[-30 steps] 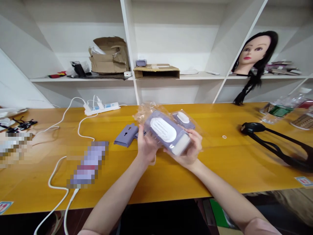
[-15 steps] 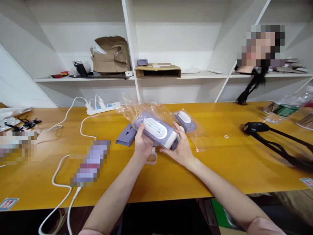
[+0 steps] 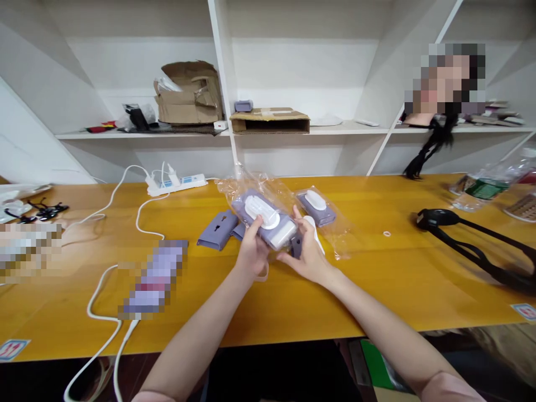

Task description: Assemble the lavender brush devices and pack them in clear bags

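A purple plastic case (image 3: 240, 205) with a white oval piece on top sits partly in a clear plastic bag (image 3: 240, 181), tilted above the table. My left hand (image 3: 252, 254) is closed around its near side, thumb on the oval piece. At its right end, my right hand (image 3: 309, 258) grips the case and bag between thumb and fingers. To the left lies a purple panel (image 3: 216, 230) with dark cut-outs. Beyond my right hand is another bagged purple case (image 3: 319, 215). A white part (image 3: 316, 234) and a small translucent piece (image 3: 263, 274) are partly hidden by my hands.
A blurred-out phone (image 3: 156, 279) on a white cable lies left, near a power strip (image 3: 188, 183). Right are a black strap (image 3: 469, 254), a small ring (image 3: 387, 234) and a plastic bottle (image 3: 483, 187). Shelves behind hold cardboard boxes (image 3: 190, 106).
The case has turned slightly in my hands and sits deeper in view of the bag, which has shifted right. My left thumb has slid farther onto the white oval piece.
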A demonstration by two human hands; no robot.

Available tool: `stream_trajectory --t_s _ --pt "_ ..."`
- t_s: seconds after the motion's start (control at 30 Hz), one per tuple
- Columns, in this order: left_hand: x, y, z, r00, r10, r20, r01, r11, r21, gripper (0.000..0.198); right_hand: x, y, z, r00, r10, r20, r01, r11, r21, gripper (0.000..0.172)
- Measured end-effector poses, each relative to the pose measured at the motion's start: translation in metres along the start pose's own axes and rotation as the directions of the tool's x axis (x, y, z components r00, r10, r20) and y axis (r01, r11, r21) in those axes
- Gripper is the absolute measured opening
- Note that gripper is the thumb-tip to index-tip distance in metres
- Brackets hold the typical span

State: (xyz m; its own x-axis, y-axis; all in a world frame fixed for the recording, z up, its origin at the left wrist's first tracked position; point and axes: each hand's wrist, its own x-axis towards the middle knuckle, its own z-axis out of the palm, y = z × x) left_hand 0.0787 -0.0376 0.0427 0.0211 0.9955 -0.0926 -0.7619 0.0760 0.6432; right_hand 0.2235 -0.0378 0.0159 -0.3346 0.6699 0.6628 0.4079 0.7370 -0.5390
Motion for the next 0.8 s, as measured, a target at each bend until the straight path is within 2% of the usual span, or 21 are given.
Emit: stream_trajectory --t_s 0.1,0.2,0.3,0.43,0.53,0.63,0.8 --pt "0.002 0.009 -0.002 0.999 -0.015 -0.045 0.017 0.998 0.054 0.041 0.003 0.004 -0.004 1.000 0.006 -0.010 -0.005 0.989 0.145 0.061" --pt "-0.001 0.006 -0.002 0.995 -0.099 -0.020 0.101 0.984 0.148 0.039 0.007 0.005 -0.006 0.986 0.132 -0.101 -0.113 0.978 0.175 0.072" --pt "-0.007 -0.006 0.000 0.980 -0.194 0.039 0.179 0.953 0.243 0.042 0.011 0.003 -0.007 0.969 0.207 -0.135 -0.196 0.977 0.088 0.076" --pt "-0.017 -0.022 0.003 0.979 -0.199 0.051 0.174 0.934 0.313 0.039 0.014 0.004 -0.010 0.961 0.189 -0.201 -0.207 0.975 -0.075 0.052" --pt "-0.021 -0.029 0.006 0.982 -0.166 0.086 0.124 0.922 0.366 0.034 0.015 0.007 -0.013 0.951 0.143 -0.273 -0.179 0.977 -0.113 0.032" --pt "-0.022 -0.034 0.007 0.974 -0.115 0.196 0.027 0.914 0.404 0.039 0.014 0.007 -0.015 0.926 0.104 -0.363 -0.146 0.985 -0.090 0.024" --pt "-0.022 -0.031 0.004 0.956 0.012 0.294 -0.159 0.863 0.480 0.041 0.013 0.001 -0.020 0.857 -0.054 -0.513 0.017 0.997 -0.076 0.007"
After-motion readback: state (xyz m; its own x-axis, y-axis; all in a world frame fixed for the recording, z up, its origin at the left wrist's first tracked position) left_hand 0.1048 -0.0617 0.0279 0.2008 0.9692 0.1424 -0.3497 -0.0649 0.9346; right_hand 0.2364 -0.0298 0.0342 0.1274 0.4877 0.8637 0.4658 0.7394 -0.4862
